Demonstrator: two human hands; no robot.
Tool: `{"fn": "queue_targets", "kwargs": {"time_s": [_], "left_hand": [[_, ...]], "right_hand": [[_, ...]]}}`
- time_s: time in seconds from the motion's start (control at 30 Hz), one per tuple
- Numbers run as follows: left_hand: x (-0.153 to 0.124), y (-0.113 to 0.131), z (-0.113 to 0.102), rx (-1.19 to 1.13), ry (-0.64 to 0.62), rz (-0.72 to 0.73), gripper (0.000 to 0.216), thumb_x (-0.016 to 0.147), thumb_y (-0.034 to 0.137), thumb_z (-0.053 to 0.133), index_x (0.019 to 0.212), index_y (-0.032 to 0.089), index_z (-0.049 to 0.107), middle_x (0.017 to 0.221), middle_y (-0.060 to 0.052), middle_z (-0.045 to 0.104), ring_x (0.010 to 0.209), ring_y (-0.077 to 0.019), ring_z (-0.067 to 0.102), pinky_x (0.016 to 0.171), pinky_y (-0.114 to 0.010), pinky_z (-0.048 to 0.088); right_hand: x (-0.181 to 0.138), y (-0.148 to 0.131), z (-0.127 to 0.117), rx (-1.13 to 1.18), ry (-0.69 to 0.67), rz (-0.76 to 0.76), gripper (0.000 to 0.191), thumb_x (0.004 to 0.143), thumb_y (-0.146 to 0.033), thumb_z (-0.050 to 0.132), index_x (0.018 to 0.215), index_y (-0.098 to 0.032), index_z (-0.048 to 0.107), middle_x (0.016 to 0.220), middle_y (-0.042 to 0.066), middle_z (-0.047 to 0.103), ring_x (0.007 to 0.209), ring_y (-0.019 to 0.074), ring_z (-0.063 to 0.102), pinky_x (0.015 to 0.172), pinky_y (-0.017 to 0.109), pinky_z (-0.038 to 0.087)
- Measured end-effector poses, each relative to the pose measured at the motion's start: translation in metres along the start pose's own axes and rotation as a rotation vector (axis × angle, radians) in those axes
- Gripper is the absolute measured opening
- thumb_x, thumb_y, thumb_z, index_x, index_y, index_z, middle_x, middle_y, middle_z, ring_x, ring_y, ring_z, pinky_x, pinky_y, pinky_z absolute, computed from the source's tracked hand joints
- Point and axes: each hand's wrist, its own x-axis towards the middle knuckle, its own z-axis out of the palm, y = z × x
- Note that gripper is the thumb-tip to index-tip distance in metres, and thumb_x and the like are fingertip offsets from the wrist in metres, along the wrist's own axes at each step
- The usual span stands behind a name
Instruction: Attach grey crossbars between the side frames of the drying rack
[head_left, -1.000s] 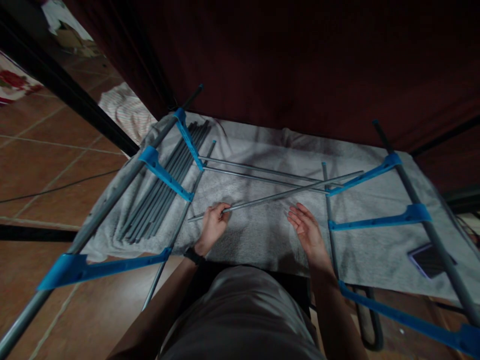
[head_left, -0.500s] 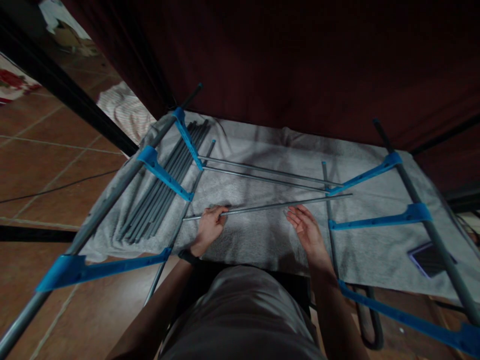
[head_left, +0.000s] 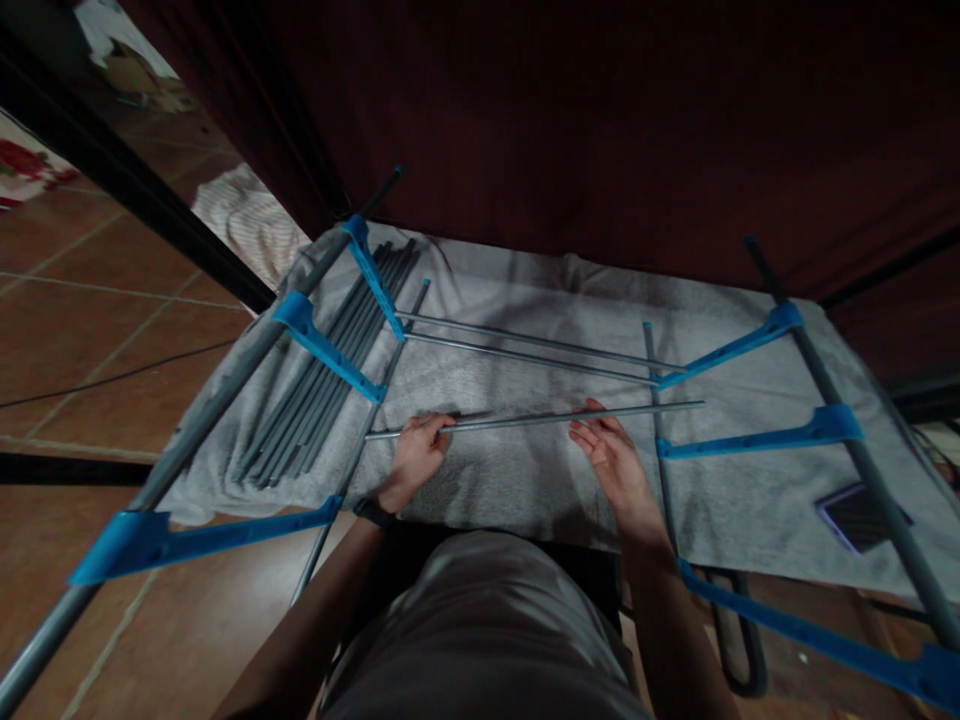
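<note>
The left hand (head_left: 416, 452) is pinching a thin, straight grey metal rod (head_left: 534, 419) lying across the frame's middle. The right hand (head_left: 611, 455) is lying open, fingers touching the rod over the grey towel (head_left: 525, 480).

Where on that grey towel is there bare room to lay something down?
Bare towel lies between the two hands, below the held rod. More shows beyond the two fitted rods, toward the dark curtain. Crowded: the spare rod bundle far left, and the dark flat object at right.

Dim, grainy view, edges bent by wide lens.
</note>
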Motion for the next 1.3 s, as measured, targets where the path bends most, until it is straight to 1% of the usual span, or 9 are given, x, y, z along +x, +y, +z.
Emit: {"fn": "queue_targets", "kwargs": {"time_s": [0.13, 0.33, 0.47, 0.63, 0.73, 0.87, 0.97, 1.1, 1.3], "left_hand": [[0.0, -0.001, 0.0, -0.027, 0.008, -0.005, 0.031, 0.095, 0.013, 0.061, 0.114, 0.025, 0.082, 0.118, -0.008, 0.089, 0.116, -0.0303, 0.081, 0.114, -0.05, 0.059], [0.0, -0.001, 0.001, -0.017, 0.002, 0.025, 0.032, 0.095, 0.013, 0.059, 0.114, 0.025, 0.082, 0.119, -0.008, 0.088, 0.117, -0.0309, 0.081, 0.113, -0.051, 0.059], [0.0, 0.005, -0.003, 0.023, -0.018, 0.056, 0.035, 0.095, 0.009, 0.058, 0.115, 0.025, 0.082, 0.119, -0.009, 0.088, 0.116, -0.0302, 0.081, 0.113, -0.049, 0.059], [0.002, 0.016, -0.01, 0.047, -0.014, 0.091, 0.039, 0.097, 0.008, 0.056, 0.119, 0.025, 0.083, 0.12, -0.009, 0.088, 0.116, -0.0299, 0.08, 0.114, -0.048, 0.058], [0.005, 0.02, -0.01, 0.049, -0.012, 0.096, 0.037, 0.099, 0.009, 0.055, 0.119, 0.024, 0.083, 0.12, -0.01, 0.088, 0.117, -0.031, 0.08, 0.113, -0.05, 0.058], [0.01, 0.029, -0.006, 0.044, -0.028, 0.136, 0.034, 0.102, 0.011, 0.056, 0.122, 0.025, 0.081, 0.12, -0.01, 0.087, 0.117, -0.0307, 0.08, 0.112, -0.05, 0.057], [0.012, 0.038, -0.003, 0.063, -0.047, 0.166, 0.032, 0.106, 0.014, 0.056, 0.124, 0.025, 0.08, 0.119, -0.01, 0.087, 0.116, -0.0304, 0.08, 0.112, -0.049, 0.056], [0.015, 0.047, -0.001, 0.093, -0.082, 0.201, 0.035, 0.109, 0.014, 0.053, 0.129, 0.024, 0.08, 0.12, -0.011, 0.086, 0.117, -0.0308, 0.079, 0.111, -0.049, 0.055], [0.017, 0.039, -0.006, 0.154, -0.069, 0.202, 0.038, 0.11, 0.014, 0.05, 0.13, 0.025, 0.08, 0.116, -0.011, 0.086, 0.114, -0.0301, 0.079, 0.109, -0.048, 0.055]], "right_hand": [[0.002, -0.005, 0.004, -0.013, 0.022, -0.019, 0.026, 0.077, -0.036, 0.096, 0.098, -0.034, 0.08, 0.101, -0.002, 0.085, 0.099, 0.0235, 0.081, 0.106, 0.047, 0.066], [0.007, -0.006, -0.002, -0.002, 0.096, -0.037, 0.03, 0.075, -0.036, 0.098, 0.099, -0.032, 0.081, 0.106, 0.001, 0.086, 0.095, 0.0228, 0.08, 0.108, 0.048, 0.065], [0.011, -0.002, -0.012, 0.019, 0.172, -0.073, 0.028, 0.077, -0.039, 0.099, 0.093, -0.03, 0.078, 0.106, 0.003, 0.086, 0.093, 0.0234, 0.079, 0.111, 0.052, 0.065], [0.014, 0.002, -0.017, 0.033, 0.232, -0.064, 0.03, 0.075, -0.038, 0.101, 0.087, -0.031, 0.075, 0.094, 0.0, 0.082, 0.093, 0.0242, 0.079, 0.113, 0.054, 0.065], [0.015, 0.003, -0.019, 0.029, 0.231, -0.056, 0.03, 0.078, -0.039, 0.1, 0.086, -0.032, 0.072, 0.093, 0.0, 0.08, 0.096, 0.025, 0.079, 0.112, 0.054, 0.065], [0.014, 0.007, -0.02, 0.008, 0.201, -0.055, 0.029, 0.08, -0.039, 0.098, 0.09, -0.033, 0.071, 0.101, 0.001, 0.081, 0.104, 0.0266, 0.079, 0.113, 0.058, 0.065], [0.013, 0.014, -0.017, 0.015, 0.174, -0.049, 0.033, 0.076, -0.04, 0.1, 0.09, -0.033, 0.071, 0.104, 0.002, 0.083, 0.108, 0.0289, 0.08, 0.115, 0.062, 0.064], [0.01, 0.024, -0.011, 0.026, 0.148, -0.002, 0.036, 0.073, -0.044, 0.103, 0.088, -0.033, 0.073, 0.102, 0.003, 0.084, 0.104, 0.029, 0.08, 0.114, 0.06, 0.066], [0.014, 0.031, -0.018, 0.047, 0.209, 0.022, 0.036, 0.07, -0.043, 0.103, 0.092, -0.031, 0.076, 0.099, 0.001, 0.084, 0.1, 0.0254, 0.081, 0.115, 0.055, 0.066]]}}
